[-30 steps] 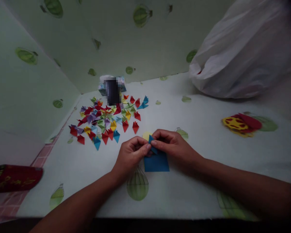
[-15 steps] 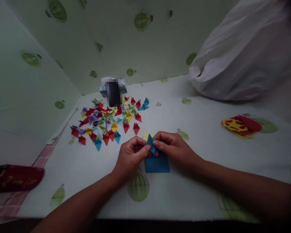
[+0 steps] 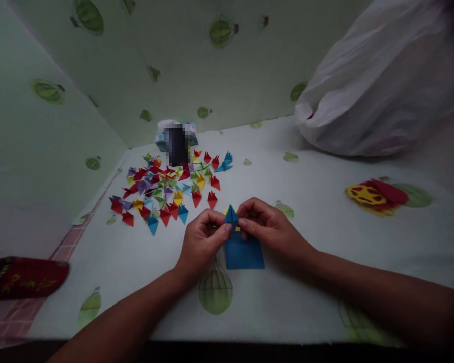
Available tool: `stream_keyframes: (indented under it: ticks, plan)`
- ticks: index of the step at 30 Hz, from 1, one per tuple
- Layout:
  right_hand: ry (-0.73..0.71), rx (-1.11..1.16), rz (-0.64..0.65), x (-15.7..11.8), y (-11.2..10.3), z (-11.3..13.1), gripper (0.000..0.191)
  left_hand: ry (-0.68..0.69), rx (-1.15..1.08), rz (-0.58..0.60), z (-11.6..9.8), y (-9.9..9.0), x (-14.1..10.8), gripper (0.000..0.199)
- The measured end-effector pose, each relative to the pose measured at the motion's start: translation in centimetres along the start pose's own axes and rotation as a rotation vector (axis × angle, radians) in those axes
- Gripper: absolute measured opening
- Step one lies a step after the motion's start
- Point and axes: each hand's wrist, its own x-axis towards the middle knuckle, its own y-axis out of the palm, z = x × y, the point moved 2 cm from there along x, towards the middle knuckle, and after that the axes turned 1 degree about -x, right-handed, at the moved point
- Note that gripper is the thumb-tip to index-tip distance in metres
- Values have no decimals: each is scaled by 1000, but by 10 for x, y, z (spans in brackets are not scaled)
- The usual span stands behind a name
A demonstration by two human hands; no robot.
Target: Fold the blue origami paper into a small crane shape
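Left hand [image 3: 202, 242] and right hand [image 3: 267, 227]: knuckles up, fingertips meeting, jointly pinching small folded blue paper piece [image 3: 231, 217], point upward, just above blue paper square [image 3: 244, 253] lying flat on table [image 3: 306, 212]

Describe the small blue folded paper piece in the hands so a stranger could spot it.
Start at the scattered pile of colourful folded paper triangles, then come nearer to both hands. Pinched between left hand and right hand, the small blue folded paper piece is the only piece lifted up.
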Motion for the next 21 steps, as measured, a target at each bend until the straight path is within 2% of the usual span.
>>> stream_keyframes:
  ticks: [2,6,9,13,16,19,21]
  plan:
    - [-24,-41,-20,-1,0,1,21,145,125,-31,-1,-1,-1,11]
    - [-17,-8,91,-4,4,2,27,551,466,-16,-6,0,-5,14]
    - [-8,96,120,-4,7,1,30,712,626,-4,-10,1,-8,13]
    - [24,106,105,-3,5,-2,30,753,668,28,-12,3,-8,12]
    - [31,88,97,-4,4,-2,26,725,624,26,-14,2,-7,13]
    - [46,64,96,-4,3,-1,22,651,561,9,-14,1,-6,14]
    - [62,63,92,-4,3,-1,19,546,496,-15,-11,0,-5,12]
